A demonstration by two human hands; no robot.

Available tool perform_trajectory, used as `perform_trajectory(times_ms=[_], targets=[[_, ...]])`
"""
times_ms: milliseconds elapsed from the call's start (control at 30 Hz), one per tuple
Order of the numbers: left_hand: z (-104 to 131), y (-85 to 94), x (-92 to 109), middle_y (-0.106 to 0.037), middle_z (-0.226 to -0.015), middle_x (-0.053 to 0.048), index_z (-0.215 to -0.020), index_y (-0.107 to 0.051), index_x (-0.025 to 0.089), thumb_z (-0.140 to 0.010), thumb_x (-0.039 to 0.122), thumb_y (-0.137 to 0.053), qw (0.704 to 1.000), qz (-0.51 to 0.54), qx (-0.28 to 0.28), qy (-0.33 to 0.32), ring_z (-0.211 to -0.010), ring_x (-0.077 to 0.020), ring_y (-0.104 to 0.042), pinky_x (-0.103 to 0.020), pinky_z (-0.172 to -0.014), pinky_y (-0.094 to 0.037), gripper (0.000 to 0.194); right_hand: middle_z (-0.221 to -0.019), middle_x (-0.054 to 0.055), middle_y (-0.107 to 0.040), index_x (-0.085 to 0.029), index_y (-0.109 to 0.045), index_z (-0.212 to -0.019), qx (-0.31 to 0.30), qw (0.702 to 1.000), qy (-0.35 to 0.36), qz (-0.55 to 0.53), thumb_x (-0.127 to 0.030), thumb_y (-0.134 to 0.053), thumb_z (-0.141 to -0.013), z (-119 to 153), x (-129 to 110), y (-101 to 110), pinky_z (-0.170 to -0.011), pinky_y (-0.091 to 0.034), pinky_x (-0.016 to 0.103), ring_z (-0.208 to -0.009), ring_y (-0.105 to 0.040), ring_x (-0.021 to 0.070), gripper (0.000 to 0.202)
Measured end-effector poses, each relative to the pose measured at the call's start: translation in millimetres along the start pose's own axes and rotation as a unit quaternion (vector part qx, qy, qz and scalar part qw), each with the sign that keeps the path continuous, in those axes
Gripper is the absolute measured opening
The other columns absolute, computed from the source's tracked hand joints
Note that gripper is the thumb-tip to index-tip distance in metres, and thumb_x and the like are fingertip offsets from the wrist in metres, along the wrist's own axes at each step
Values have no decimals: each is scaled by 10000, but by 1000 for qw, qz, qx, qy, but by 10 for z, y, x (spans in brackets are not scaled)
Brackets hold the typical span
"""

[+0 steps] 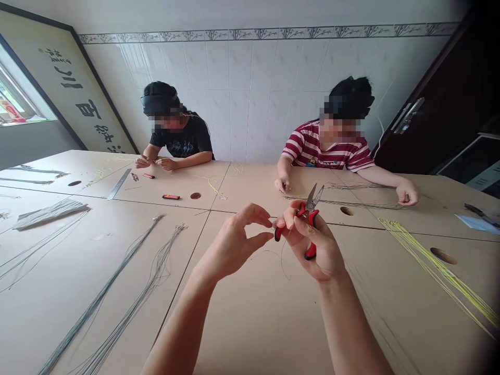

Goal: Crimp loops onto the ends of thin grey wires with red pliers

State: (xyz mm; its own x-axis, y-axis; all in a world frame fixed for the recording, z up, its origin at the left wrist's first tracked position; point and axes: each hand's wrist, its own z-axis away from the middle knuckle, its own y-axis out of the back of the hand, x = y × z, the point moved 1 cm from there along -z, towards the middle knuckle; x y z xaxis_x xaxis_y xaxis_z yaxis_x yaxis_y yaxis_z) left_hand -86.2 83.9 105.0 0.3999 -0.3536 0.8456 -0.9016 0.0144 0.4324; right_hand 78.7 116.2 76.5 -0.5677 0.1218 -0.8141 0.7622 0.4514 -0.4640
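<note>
My right hand is closed around small scissors with red and black handles, blades pointing up and slightly apart. A thin dark cord hangs in a curve below its fingers. To its left, my left hand has thumb and forefinger curved toward each other, around a tiny item by the right fingertips, too small to name. Bundles of grey-green cords lie on the table to the left of my forearms.
Yellow cords lie at the right, near a round hole. Across the table sit a person in black and a person in a striped shirt. A metal ruler and a red-black knife lie at the far left.
</note>
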Motion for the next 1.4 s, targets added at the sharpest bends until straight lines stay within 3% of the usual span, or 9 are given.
perform_trajectory(times_ms=[167,333,533,700,1400], targets=[[30,-36,-15,-690,-963,9,-916,-564,230,-852,226,-636,999,-22,22,-10,-940,-156,-632,-272,-762,-483,96,-760,-23,-474,-307,-670,-1004,20,992,-36,-120,-228,-646,-854,16,52,-34,-810,-525,318,-823,-558,141,171],[60,-9,19,-697,-967,31,-944,-576,259,-918,314,-571,997,-79,5,-7,-910,-149,-627,-211,-585,-420,61,-761,-37,-507,-294,-679,-969,28,980,-65,-184,-178,-638,-855,34,57,-53,-806,-519,258,-807,-575,109,167],[50,5,35,-693,-895,41,-914,-587,242,-945,306,-544,992,-114,4,-48,-754,-108,-584,-197,-539,-384,83,-759,-35,-505,-283,-688,-988,25,979,-77,-186,-189,-654,-845,26,57,-65,-799,-516,234,-814,-584,107,174],[47,1,32,-675,-891,23,-899,-613,220,-964,246,-517,988,-127,-2,-88,-757,-98,-559,-183,-558,-391,119,-760,-36,-499,-282,-692,-994,26,978,-81,-190,-194,-663,-841,27,65,-59,-778,-515,221,-818,-581,105,179],[82,18,81,-659,-821,12,-875,-631,195,-961,223,-512,977,-183,5,-114,-694,-102,-544,-215,-578,-407,150,-742,-35,-508,-273,-693,-985,23,977,-85,-193,-182,-657,-844,38,55,-100,-782,-503,238,-807,-568,112,172]])
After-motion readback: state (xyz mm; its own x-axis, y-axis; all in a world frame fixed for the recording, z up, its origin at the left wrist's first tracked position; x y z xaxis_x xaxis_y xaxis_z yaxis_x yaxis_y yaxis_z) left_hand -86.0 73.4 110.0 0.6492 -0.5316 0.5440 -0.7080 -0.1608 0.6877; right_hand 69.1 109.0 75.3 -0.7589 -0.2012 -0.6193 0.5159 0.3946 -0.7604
